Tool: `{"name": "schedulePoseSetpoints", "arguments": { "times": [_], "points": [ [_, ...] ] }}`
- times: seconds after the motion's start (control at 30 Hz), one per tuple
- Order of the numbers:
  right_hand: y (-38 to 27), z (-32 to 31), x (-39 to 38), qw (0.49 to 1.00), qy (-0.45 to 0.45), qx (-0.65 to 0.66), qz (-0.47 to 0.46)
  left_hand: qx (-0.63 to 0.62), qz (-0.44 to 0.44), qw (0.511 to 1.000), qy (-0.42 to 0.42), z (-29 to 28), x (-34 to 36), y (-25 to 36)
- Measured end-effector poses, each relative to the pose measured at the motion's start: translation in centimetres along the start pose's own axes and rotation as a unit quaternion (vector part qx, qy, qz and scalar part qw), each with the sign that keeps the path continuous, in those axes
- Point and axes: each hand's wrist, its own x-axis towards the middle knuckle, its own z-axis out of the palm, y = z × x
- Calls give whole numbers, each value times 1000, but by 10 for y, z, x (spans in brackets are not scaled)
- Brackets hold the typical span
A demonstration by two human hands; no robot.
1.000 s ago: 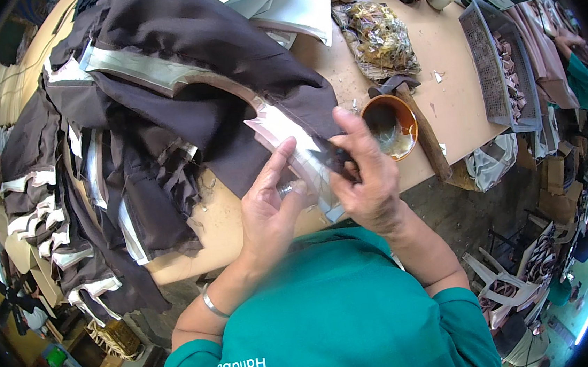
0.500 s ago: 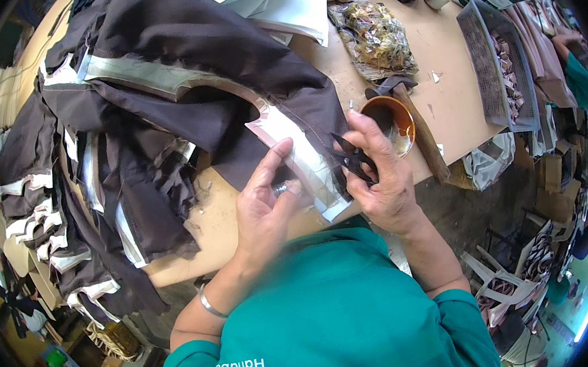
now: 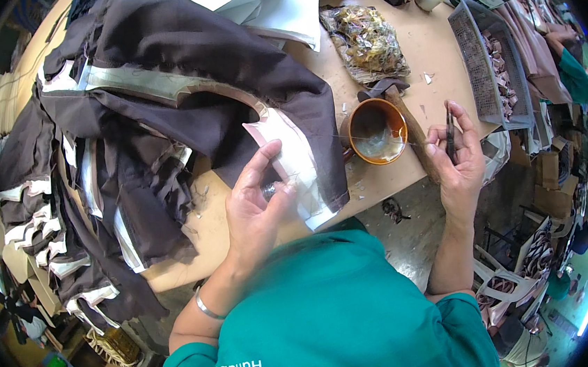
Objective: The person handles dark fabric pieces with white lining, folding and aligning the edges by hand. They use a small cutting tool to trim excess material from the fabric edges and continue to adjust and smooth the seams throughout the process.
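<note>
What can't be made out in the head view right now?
Head view:
Dark tool: partly covered by the right hand, seen edge-on; blades unclear.
Shiny object at the left hand: too small and blurred to identify.
White sheets: far ends cut off by the top edge.

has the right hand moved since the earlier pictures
Yes, the right hand has moved rightward, from close by the orange cup to right of the wooden hammer handle.
</note>
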Motion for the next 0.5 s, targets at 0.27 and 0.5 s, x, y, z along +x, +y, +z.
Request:
{"name": "schedulePoseSetpoints", "arguments": {
  "times": [0.27,0.5],
  "points": [
    [9,28,68,974,-12,-210,-86,95,18,995,10,-1,-4,-1],
    [-7,37,63,994,-80,-6,-78,440,164,883,28,-2,0,10]
  ]
}}
